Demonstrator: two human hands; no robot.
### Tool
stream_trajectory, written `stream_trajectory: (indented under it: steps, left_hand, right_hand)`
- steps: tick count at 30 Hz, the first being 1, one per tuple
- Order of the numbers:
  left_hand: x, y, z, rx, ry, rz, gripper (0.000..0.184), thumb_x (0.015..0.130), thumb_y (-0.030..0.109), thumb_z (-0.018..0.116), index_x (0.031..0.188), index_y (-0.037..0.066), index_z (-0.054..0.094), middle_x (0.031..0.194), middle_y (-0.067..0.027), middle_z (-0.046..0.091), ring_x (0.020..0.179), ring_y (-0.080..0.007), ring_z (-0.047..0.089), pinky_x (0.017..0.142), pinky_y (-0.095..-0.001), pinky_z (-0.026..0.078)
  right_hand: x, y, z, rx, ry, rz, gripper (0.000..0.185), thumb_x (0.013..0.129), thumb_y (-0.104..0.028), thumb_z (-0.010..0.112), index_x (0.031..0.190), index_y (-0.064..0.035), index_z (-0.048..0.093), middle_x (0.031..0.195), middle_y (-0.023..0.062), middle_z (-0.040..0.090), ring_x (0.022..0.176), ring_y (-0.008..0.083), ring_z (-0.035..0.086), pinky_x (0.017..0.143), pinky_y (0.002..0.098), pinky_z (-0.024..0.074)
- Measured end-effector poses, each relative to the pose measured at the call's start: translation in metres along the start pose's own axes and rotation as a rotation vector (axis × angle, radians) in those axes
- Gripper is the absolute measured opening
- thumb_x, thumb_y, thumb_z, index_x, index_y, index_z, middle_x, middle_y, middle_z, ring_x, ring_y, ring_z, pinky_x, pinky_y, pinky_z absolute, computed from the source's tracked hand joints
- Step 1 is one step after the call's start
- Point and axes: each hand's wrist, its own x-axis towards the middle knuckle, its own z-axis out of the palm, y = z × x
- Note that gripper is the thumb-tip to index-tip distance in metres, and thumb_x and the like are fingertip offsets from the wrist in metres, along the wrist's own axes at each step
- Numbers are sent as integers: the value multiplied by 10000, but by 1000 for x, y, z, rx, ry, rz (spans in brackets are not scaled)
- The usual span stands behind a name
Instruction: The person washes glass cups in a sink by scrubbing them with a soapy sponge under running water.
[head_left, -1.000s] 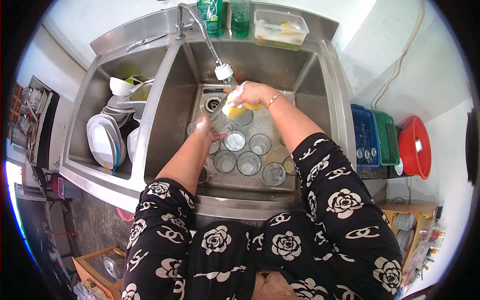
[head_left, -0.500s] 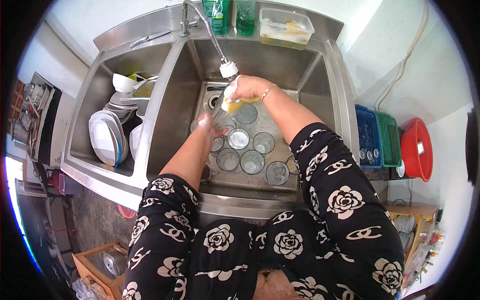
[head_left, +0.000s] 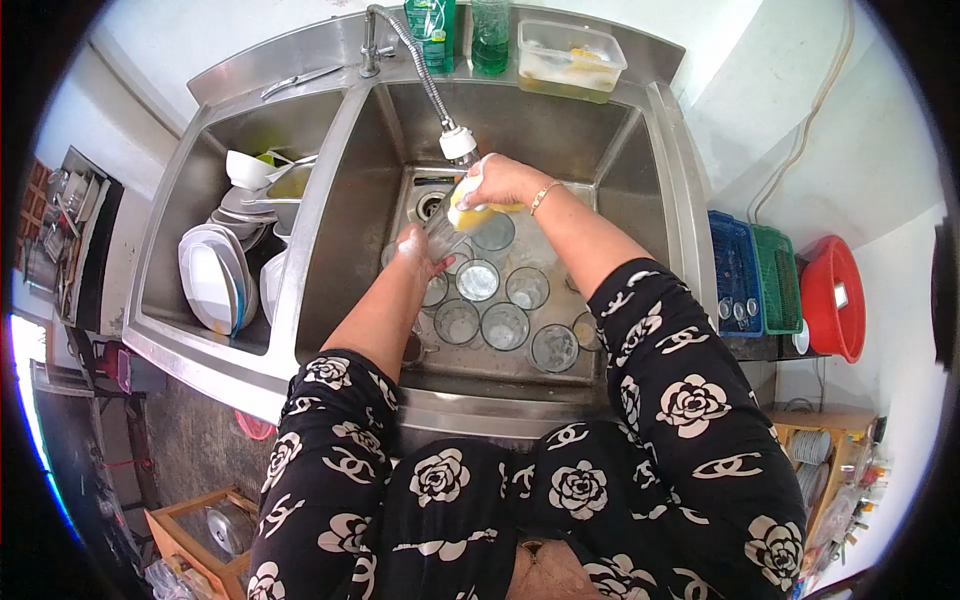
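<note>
A clear glass [head_left: 442,240] is held tilted over the right basin by my left hand [head_left: 418,252], whose fingers wrap round its lower end. My right hand [head_left: 497,186], with suds on its fingers, presses a yellow sponge [head_left: 466,214] against the upper part of that glass. The faucet's white spray head [head_left: 458,143] hangs just above my right hand. Beneath my hands, several glasses [head_left: 505,325] stand on the basin floor. A drain [head_left: 430,205] is partly visible behind the held glass.
White plates and bowls [head_left: 212,278] fill the left basin. Along the back ledge are a green pouch [head_left: 432,35], a green bottle [head_left: 490,38] and a plastic tub [head_left: 570,62]. Blue [head_left: 735,272] and green baskets [head_left: 778,278] and a red basin [head_left: 834,298] are at the right.
The view has shifted slightly, so the sink appears farther right than at first. My right hand and the sponge have moved a little along the glass; both hands keep their hold.
</note>
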Motion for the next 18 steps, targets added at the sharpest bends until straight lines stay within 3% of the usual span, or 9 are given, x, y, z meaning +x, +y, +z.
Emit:
stream_trajectory:
  steps: [4, 7, 9, 13, 16, 18]
  left_hand:
    - [20, 3, -4, -88, -50, 53, 420, 944, 374, 362, 1231, 83, 457, 1181, -164, 538, 1041, -308, 564, 801, -550, 494]
    - [69, -5, -11, -488, -337, 62, 365, 862, 282, 519, 1097, 4, 493, 1025, -156, 598, 921, -313, 617, 724, -493, 521]
    - [55, -3, -5, -490, -349, 121, 334, 854, 261, 516, 1074, 10, 492, 980, -166, 604, 896, -322, 625, 762, -477, 518]
    - [13, 1, 13, -483, -410, 128, 298, 845, 242, 514, 1043, 19, 496, 937, -155, 595, 861, -315, 623, 769, -469, 520]
    - [20, -15, 25, -481, -329, 174, 265, 807, 225, 563, 984, 33, 518, 861, -137, 588, 793, -301, 621, 715, -446, 535]
    - [19, -14, 22, -399, -396, 140, 238, 799, 226, 579, 945, 45, 528, 829, -130, 589, 751, -293, 618, 696, -443, 538]
  right_hand:
    - [-32, -19, 14, 236, 58, -70, 514, 715, -320, 743, 1030, 65, 611, 934, 186, 662, 845, 229, 634, 781, 320, 487]
    - [-69, -43, 26, 350, 82, -271, 411, 748, -226, 686, 1040, 42, 581, 959, 160, 647, 881, 228, 618, 799, 314, 479]
    - [-81, -44, 37, 305, 158, -231, 361, 748, -182, 662, 1029, 28, 580, 962, 170, 644, 885, 244, 622, 800, 319, 478]
    - [-95, -36, 33, -279, 366, -515, 214, 750, -99, 614, 946, -13, 609, 977, 191, 631, 896, 324, 615, 799, 351, 484]
    - [-100, -45, 50, -196, 353, -162, 197, 790, -96, 595, 969, -20, 629, 978, 151, 650, 883, 275, 627, 789, 321, 483]
    - [-74, -22, 93, 185, 459, -128, 209, 822, -114, 584, 1004, -25, 633, 976, 128, 655, 880, 228, 627, 781, 301, 480]
